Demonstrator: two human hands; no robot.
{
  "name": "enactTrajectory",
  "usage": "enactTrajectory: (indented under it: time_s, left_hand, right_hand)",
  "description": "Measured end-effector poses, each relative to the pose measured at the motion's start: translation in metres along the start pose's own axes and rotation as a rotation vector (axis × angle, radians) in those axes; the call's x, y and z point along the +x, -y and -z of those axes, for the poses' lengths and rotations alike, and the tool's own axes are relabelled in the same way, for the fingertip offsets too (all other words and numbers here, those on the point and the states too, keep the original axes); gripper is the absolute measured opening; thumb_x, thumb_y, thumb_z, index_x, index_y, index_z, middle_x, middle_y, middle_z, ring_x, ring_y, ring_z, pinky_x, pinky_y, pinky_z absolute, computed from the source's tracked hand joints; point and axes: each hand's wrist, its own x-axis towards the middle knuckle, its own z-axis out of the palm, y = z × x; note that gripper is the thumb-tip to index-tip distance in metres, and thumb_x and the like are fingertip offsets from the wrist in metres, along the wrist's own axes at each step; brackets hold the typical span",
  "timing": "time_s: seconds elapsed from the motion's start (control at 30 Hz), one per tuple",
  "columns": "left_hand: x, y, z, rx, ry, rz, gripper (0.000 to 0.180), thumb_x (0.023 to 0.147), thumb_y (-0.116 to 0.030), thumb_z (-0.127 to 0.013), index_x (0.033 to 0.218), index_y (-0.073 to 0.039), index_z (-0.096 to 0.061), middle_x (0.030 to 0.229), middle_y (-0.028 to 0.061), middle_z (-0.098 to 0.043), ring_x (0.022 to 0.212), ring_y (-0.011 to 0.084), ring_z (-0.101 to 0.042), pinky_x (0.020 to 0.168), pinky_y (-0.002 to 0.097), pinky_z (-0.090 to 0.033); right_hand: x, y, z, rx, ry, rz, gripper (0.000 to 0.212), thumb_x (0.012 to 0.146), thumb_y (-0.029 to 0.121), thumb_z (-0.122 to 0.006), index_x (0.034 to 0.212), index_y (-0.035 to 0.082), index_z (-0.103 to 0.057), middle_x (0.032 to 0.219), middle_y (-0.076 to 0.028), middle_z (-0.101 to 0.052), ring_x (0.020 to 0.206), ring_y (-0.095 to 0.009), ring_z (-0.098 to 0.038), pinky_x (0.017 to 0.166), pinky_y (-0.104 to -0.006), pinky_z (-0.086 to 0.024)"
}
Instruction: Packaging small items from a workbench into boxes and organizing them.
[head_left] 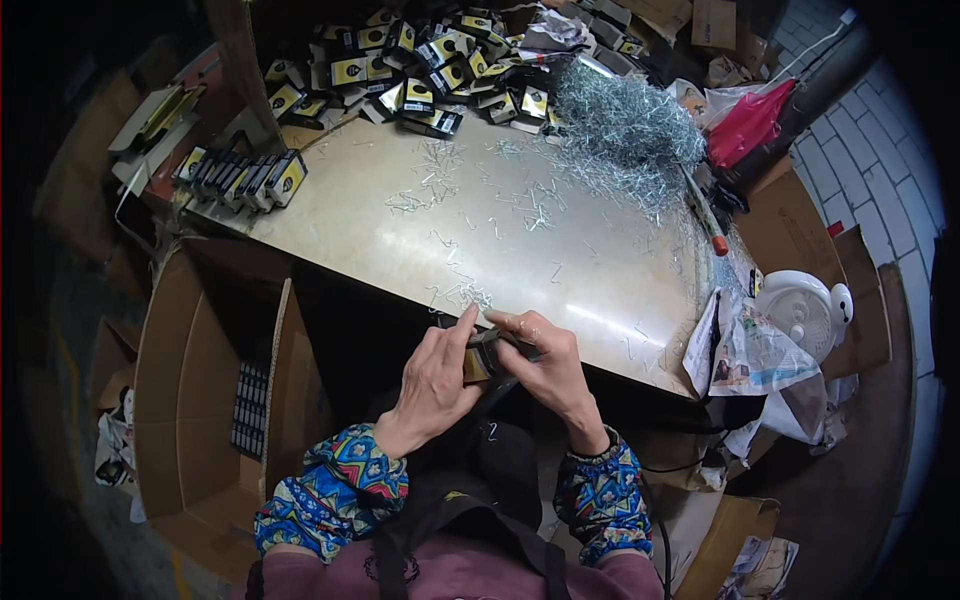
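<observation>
Between my hands, at the table's front edge, is a small black-and-yellow box (477,364), its upper end dark and partly covered by my fingers. My left hand (432,380) grips the box from the left, index finger stretched up along it. My right hand (552,368) closes on the box's right side, with the index finger reaching over the top and the thumb bent against it. Just beyond my fingertips lies a small heap of thin bent metal hooks (466,290). One more hook (492,431) rests on my dark apron.
Loose hooks scatter over the metal tabletop (380,240), below a large tangled hook pile (630,135). Many small boxes (420,70) heap at the back; a row (240,180) stands left. An open carton (180,360) sits lower left. A white fan (800,312) stands right.
</observation>
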Motion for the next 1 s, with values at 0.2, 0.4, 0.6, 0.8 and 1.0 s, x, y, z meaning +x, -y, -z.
enactTrajectory:
  time_s: [0.2, 0.4, 0.6, 0.8, 1.0]
  left_hand:
    - [0.006, 0.000, 0.011, 0.129, -0.024, -0.090, 0.092, 0.063, -0.002, -0.069, 0.147, 0.003, -0.033, 0.112, 0.0186, -0.059, 0.092, 0.0356, -0.055, 0.083, 0.0422, -0.050]
    - [0.003, -0.011, 0.007, -0.117, 0.114, 0.224, 0.080, 0.069, -0.009, -0.075, 0.141, 0.001, -0.041, 0.118, 0.0237, -0.061, 0.108, 0.0416, -0.061, 0.088, 0.0422, -0.051]
    - [0.004, -0.005, 0.013, -0.223, 0.121, 0.306, 0.071, 0.071, -0.014, -0.077, 0.133, 0.000, -0.044, 0.117, 0.0242, -0.061, 0.106, 0.0432, -0.062, 0.087, 0.0448, -0.053]
    - [0.005, -0.007, 0.010, -0.156, 0.040, 0.263, 0.072, 0.070, -0.014, -0.079, 0.132, -0.001, -0.044, 0.116, 0.0230, -0.061, 0.106, 0.0419, -0.063, 0.087, 0.0445, -0.053]
    - [0.004, -0.006, 0.006, -0.189, -0.004, 0.196, 0.073, 0.069, -0.011, -0.079, 0.132, -0.001, -0.044, 0.115, 0.0225, -0.060, 0.104, 0.0412, -0.063, 0.087, 0.0439, -0.053]
  right_hand:
    - [0.003, -0.006, 0.001, -0.006, -0.067, 0.126, 0.031, 0.079, -0.006, -0.072, 0.109, 0.002, -0.072, 0.090, -0.009, -0.072, 0.080, -0.019, -0.066, 0.071, -0.0285, -0.053]
    - [0.003, 0.000, -0.012, -0.185, -0.150, 0.407, 0.027, 0.074, -0.008, -0.075, 0.098, 0.006, -0.073, 0.090, -0.005, -0.073, 0.077, -0.021, -0.063, 0.072, -0.0306, -0.052]
    - [-0.004, 0.006, -0.004, -0.030, -0.106, 0.061, 0.028, 0.077, -0.008, -0.073, 0.101, 0.006, -0.077, 0.093, -0.005, -0.071, 0.082, -0.017, -0.057, 0.072, -0.0270, -0.049]
    - [0.004, 0.007, 0.005, -0.091, -0.017, 0.186, 0.038, 0.076, 0.005, -0.080, 0.114, 0.005, -0.073, 0.127, -0.016, -0.065, 0.116, -0.028, -0.055, 0.092, -0.0356, -0.050]
    - [-0.002, -0.001, -0.015, -0.008, -0.115, 0.051, 0.041, 0.083, 0.006, -0.075, 0.123, 0.002, -0.068, 0.134, -0.016, -0.061, 0.124, -0.029, -0.054, 0.098, -0.0368, -0.049]
